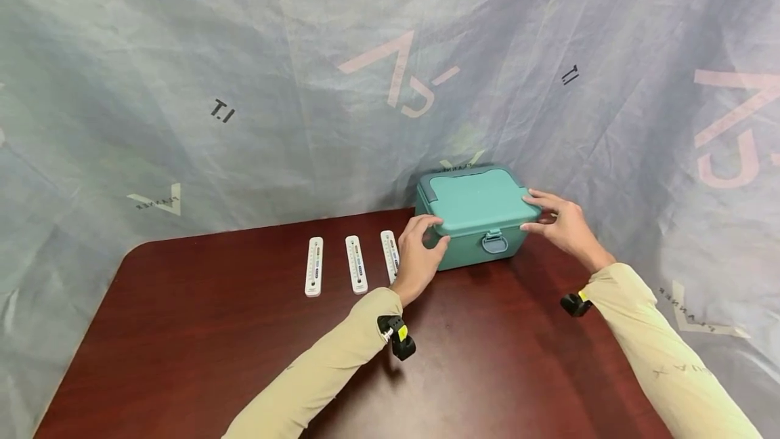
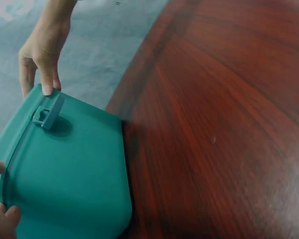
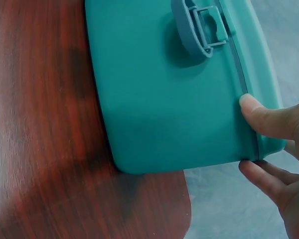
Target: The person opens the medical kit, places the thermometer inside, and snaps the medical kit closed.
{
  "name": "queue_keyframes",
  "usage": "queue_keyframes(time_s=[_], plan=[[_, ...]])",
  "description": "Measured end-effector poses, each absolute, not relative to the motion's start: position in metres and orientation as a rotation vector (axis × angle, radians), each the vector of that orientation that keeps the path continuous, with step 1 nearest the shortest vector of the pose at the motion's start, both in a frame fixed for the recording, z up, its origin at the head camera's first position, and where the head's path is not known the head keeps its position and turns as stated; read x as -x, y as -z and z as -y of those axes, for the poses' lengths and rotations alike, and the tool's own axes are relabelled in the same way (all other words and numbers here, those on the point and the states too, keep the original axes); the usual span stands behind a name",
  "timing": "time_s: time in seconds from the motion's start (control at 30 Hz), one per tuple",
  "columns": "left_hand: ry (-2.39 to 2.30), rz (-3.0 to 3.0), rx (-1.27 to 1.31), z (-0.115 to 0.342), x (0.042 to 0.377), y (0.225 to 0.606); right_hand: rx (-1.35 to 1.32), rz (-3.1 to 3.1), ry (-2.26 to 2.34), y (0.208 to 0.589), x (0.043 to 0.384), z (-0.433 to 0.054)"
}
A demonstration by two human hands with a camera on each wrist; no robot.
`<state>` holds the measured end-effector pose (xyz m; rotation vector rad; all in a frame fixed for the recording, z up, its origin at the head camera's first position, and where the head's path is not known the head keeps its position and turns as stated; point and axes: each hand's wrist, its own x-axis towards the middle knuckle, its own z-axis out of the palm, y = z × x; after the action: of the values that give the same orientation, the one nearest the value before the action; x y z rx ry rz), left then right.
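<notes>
A teal storage box [image 1: 466,253] with a lid [image 1: 481,202] stands at the back of the table. At the lid's left front corner my left hand [image 1: 419,256] pinches the edge, thumb on the front and fingers on the corner. My right hand [image 1: 567,229] grips the opposite front corner; in the right wrist view its thumb [image 3: 256,114] lies across the seam and the other fingers are at the side. The grey-blue front latch [image 3: 192,30] juts out from the box. The lid sits on the box, and what is inside is hidden.
Three white thermometers [image 1: 313,266] lie in a row left of the box; my left hand partly covers the nearest one [image 1: 390,253]. The dark red table [image 1: 201,344] meets a grey printed curtain [image 1: 274,120] behind and at the sides.
</notes>
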<state>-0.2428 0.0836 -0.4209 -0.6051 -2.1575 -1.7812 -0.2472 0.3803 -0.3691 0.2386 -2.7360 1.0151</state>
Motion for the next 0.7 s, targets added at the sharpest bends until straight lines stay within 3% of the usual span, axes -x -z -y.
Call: queue_keyframes(time_s=[0.27,0.7], plan=[[1.732,2.212,0.601,-0.080,0.257,0.411,-0.087,2.729,-1.246,0.367,0.251,-0.383],[1.777,2.167,0.605,-0.083,0.252,0.412,0.042,2.690,-1.336,0.369,0.246,-0.387]])
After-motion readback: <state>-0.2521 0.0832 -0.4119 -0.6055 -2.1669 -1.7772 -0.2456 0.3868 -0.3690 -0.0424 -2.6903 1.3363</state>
